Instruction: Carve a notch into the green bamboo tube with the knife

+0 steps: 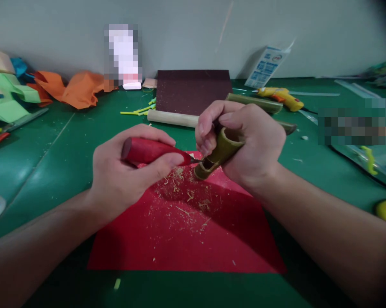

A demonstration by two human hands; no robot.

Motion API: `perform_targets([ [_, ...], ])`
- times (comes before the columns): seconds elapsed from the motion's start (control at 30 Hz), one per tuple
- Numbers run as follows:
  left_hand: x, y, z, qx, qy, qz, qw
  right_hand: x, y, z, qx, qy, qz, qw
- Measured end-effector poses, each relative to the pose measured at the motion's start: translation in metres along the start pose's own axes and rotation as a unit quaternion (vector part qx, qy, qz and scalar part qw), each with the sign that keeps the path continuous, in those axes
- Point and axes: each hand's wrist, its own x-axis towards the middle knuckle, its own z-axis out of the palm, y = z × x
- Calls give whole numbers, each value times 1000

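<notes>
My left hand (pixel 125 171) is closed round the red handle of a carving knife (pixel 154 152), thumb along its side. The tool's thin metal tip meets a notch cut in a green bamboo tube (pixel 223 149). My right hand (pixel 247 141) grips that tube, its hollow end tilted up toward the upper right; part of the tube is hidden by the palm. Both hands are above a red sheet (pixel 186 244) strewn with pale bamboo shavings (pixel 189 194). The exact shape of the blade cannot be made out.
Behind the hands lie a pale rod (pixel 173 118), a dark brown sheet (pixel 193 87), a split bamboo piece (pixel 257 102) and a yellow glue gun (pixel 283 97). Orange crumpled paper (pixel 80 90) and green paper (pixel 10 94) are at the left. A wall (pixel 186 34) stands behind the green table (pixel 45 158).
</notes>
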Motion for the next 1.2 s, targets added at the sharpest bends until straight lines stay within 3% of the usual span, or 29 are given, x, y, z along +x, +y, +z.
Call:
perform_targets([
  [0.07, -2, 2, -3, 13, -19, 77, 997, 0, 0, 0, -1, -3, 0, 1000],
  [0.13, -1, 3, -6, 44, -25, 114, 992, 0, -1, 0, -9, 0, 3, 1000],
  [0.37, 17, 15, -19, 217, -59, 137, 965, -2, -3, 1, -52, 5, 21, 998],
  [0.53, 27, 28, -20, 280, -113, 211, 930, -3, -4, 2, -65, 12, 36, 997],
  [0.67, 26, 32, -25, 332, -201, 196, 900, -3, -1, 2, -47, 11, 13, 999],
  [0.83, 4, 27, -30, 399, -285, 189, 851, -4, 3, 5, -23, 32, -8, 999],
  [1.03, -12, 37, -20, 308, -239, 112, 914, -4, 0, 7, -39, 104, -48, 993],
  [1.2, -14, 34, -20, 256, -250, 78, 931, -8, -6, 12, -46, 140, -57, 987],
])
